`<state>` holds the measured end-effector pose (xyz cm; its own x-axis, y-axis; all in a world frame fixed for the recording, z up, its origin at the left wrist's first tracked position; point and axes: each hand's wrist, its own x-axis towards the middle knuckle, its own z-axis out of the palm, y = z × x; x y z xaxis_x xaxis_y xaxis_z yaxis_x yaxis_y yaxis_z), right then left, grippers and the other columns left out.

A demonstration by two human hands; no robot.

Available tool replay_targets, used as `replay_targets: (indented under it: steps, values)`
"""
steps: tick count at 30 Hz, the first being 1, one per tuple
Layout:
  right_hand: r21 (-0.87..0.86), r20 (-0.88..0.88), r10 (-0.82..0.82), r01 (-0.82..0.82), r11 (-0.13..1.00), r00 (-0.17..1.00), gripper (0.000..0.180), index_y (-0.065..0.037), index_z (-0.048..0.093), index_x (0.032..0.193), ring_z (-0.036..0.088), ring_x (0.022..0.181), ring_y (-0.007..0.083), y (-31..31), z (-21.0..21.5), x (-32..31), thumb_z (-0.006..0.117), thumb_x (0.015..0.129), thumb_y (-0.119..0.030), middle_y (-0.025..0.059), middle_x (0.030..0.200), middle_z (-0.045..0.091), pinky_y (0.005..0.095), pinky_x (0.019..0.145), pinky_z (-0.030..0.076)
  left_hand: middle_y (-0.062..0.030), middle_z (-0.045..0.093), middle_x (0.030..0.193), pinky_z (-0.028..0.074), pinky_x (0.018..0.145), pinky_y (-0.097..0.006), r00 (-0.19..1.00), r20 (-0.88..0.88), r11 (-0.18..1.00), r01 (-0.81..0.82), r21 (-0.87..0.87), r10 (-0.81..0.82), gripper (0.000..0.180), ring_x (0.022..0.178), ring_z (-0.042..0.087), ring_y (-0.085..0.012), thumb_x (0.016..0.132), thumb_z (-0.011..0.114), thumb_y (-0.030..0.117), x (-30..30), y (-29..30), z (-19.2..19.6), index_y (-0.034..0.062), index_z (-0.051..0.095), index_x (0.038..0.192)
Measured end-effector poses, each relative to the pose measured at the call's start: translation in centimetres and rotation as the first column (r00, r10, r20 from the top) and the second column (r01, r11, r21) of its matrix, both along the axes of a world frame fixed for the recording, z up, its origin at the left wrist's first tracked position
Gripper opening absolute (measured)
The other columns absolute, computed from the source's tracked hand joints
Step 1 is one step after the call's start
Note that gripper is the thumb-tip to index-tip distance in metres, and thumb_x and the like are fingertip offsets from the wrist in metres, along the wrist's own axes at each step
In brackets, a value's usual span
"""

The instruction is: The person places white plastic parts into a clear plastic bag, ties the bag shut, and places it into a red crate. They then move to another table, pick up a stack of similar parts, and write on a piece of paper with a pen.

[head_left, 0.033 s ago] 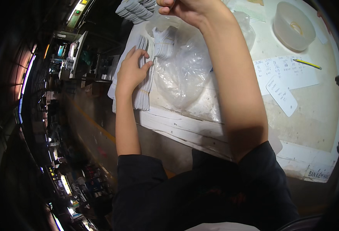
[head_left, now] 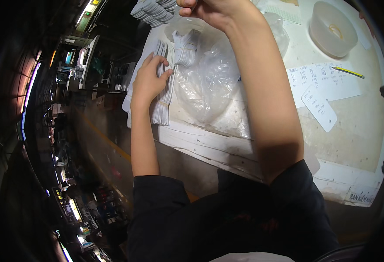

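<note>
My left hand [head_left: 151,78] rests on a long row of thin, flat, grey-white pieces [head_left: 162,107], stacked on edge and tied with bands. Its fingers are apart and curve over the row, with the thumb along the right side. At the top edge my right hand [head_left: 211,12] is partly cut off. Its visible fingers are curled in, and whatever they hold is out of sight. A shorter banded bundle [head_left: 185,49] of the same pieces lies right of my left hand. Beside it spreads a crumpled clear plastic bag [head_left: 209,83], partly behind my right forearm.
More bundles [head_left: 153,12] sit at the table's far left corner. On the right of the white table [head_left: 353,126] are a translucent round tub [head_left: 331,37] with rubber bands, a handwritten sheet [head_left: 305,91], a yellow-black pencil [head_left: 348,72] and a white tag [head_left: 319,109].
</note>
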<state>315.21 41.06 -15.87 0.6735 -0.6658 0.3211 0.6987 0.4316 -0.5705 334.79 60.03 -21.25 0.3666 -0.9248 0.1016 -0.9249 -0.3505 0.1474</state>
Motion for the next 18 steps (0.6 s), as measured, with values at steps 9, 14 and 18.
replay_targets:
  steps: [9, 14, 18]
  values:
    - [-0.006, -0.012, -0.028, 0.027, 1.0, 1.0, 0.012, -0.01, 0.064, 0.089, 0.048, 0.049, 0.0056, 0.4, 0.2, -0.3, 0.074, 0.091, -0.016, 0.0007, 0.074, 0.063, 0.0253, 0.044, 0.044, -0.0145, 0.053, 0.156, 0.052, 0.101, -0.051, 0.997, 0.079, 1.0, -0.017, -0.026, 0.019, 0.024, 0.135, 0.057, -0.0403, 0.087, 0.078, 0.028, 0.0, 0.1, -0.5, 0.0218, 0.068, 0.108]
    - [0.005, -0.041, -0.019, 0.019, 1.0, 0.999, 0.013, -0.01, 0.064, 0.087, 0.047, 0.048, 0.0056, 0.3, 0.1, 0.1, 0.074, 0.091, -0.018, -0.0002, 0.072, 0.062, 0.0251, 0.044, 0.043, -0.0139, 0.053, 0.156, 0.054, 0.098, -0.051, 0.987, 0.154, 0.999, -0.035, -0.042, 0.041, 0.021, 0.129, 0.06, -0.0432, 0.087, 0.073, 0.022, -1.3, 0.1, -0.4, 0.0226, 0.068, 0.107]
    - [-0.042, -0.061, 0.017, -0.019, 0.999, 0.998, 0.015, -0.01, 0.063, 0.085, 0.046, 0.046, 0.0057, 0.1, 0.0, 0.4, 0.071, 0.094, -0.02, -0.0006, 0.068, 0.06, 0.0251, 0.044, 0.042, -0.0127, 0.052, 0.155, 0.056, 0.094, -0.051, 0.974, 0.223, 0.999, -0.034, -0.024, 0.038, 0.022, 0.119, 0.064, -0.044, 0.084, 0.069, 0.017, -2.4, -0.2, -0.7, 0.0226, 0.069, 0.106]
